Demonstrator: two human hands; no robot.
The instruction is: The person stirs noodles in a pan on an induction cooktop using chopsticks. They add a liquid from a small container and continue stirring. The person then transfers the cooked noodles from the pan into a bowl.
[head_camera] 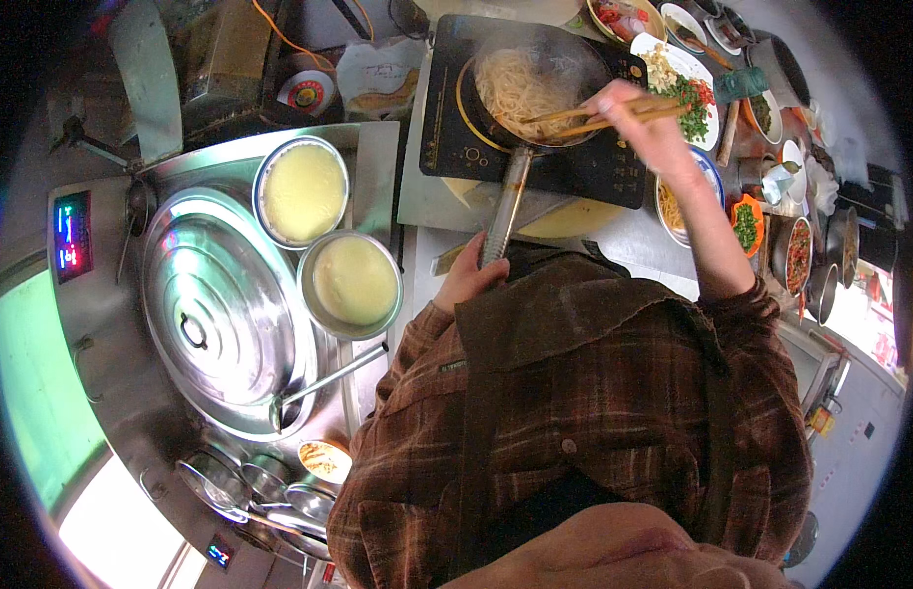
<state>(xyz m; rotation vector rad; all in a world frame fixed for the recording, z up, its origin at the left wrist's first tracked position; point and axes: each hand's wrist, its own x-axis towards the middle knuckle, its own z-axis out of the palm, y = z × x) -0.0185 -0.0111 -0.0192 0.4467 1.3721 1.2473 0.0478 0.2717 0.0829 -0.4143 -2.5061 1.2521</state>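
Observation:
My left hand is closed around the metal handle of a dark frying pan, which sits on a black induction cooktop. Pale noodles lie in the pan, with steam over them. Slightly blurred, my right hand grips a pair of wooden chopsticks, whose tips reach into the noodles. Just beyond that hand is a white oval plate holding chopped greens, red pepper and a pale chopped ingredient. A blue-rimmed bowl of noodles stands under my right forearm.
On the left are a large round metal lid, two metal bowls of pale yellow contents and a ladle. Bowls of chopped ingredients crowd the right side, among them an orange dish of greens and a bowl of chopped red pepper.

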